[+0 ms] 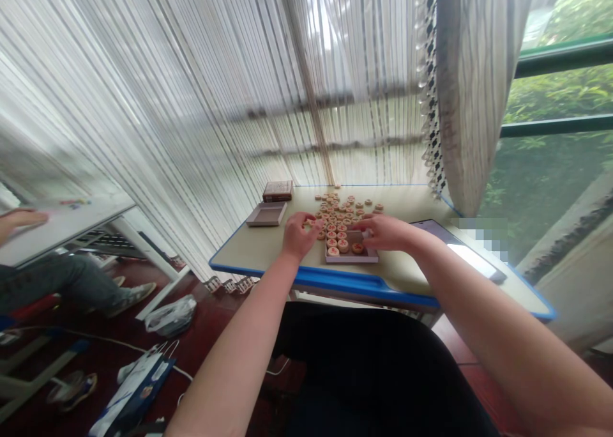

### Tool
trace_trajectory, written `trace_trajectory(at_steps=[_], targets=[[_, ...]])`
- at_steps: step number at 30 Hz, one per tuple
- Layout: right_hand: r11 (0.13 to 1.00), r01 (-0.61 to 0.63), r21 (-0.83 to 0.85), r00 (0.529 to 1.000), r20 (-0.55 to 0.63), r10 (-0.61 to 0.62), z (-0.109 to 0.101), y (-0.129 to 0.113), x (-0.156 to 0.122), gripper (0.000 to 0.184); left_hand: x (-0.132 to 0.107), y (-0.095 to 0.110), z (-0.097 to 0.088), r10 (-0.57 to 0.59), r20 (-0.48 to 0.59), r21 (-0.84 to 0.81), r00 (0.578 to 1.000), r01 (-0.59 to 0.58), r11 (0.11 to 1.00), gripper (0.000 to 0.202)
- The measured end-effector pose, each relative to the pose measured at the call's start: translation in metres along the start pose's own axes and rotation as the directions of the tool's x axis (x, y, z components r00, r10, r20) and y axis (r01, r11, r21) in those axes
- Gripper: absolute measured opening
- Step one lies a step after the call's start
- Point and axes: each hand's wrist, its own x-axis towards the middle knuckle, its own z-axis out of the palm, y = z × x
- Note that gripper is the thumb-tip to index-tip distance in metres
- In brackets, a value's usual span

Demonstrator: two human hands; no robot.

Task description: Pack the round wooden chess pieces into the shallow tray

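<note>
The left hand (297,234) is resting on the desk (249,248) among the loose wooden game pieces (342,208), its fingers curling over one or two pieces at the left edge of the pile; whether it is actually pinching one is too small to tell. The right hand (385,231) is lying across the far right corner of a shallow tray (352,255), its fingers bending down toward the tray's inside, and again a firm hold cannot be made out. Round pieces with red markings are sitting in rows in the left part of the tray. The rest of the pieces are lying scattered just behind the tray, toward the curtain (215,105). An empty box lid (266,214) is lying to the left of the pile, with a closed dark box (278,191) just behind it. A phone (462,250) is lying to the right of the right forearm. Another person's legs (71,282) are showing at the far left.
</note>
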Motion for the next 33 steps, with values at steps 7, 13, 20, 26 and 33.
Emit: trace_trajectory(at_steps=[7, 13, 20, 26, 33], targets=[[1.0, 0.019, -0.018, 1.0, 0.009, -0.019, 0.0043, -0.0036, 0.0017, 0.032, 0.0, -0.0007, 0.0007, -0.008, 0.004, -0.004, 1.0, 0.008, 1.0, 0.022], [0.994, 0.071, 0.08, 0.997, 0.039, -0.074, 0.0041, -0.0045, 0.0004, 0.024, 0.0001, -0.0022, 0.0012, -0.015, 0.005, 0.002, 1.0, 0.015, 1.0, 0.02], [1.0, 0.013, -0.008, 1.0, -0.004, -0.013, 0.0001, -0.0032, -0.001, 0.024, 0.0, -0.0016, 0.0011, -0.013, 0.013, 0.014, 1.0, 0.013, 1.0, 0.02], [0.995, 0.054, 0.08, 0.998, 0.032, -0.056, 0.0005, -0.0054, -0.0003, 0.013, 0.0003, -0.0031, 0.0016, -0.014, 0.009, 0.012, 1.0, 0.014, 1.0, 0.02], [0.973, 0.012, 0.232, 0.987, 0.153, -0.049, -0.0044, -0.0061, -0.0001, 0.02, 0.0012, -0.0066, 0.0023, 0.002, -0.022, 0.026, 1.0, -0.002, 1.0, 0.024]])
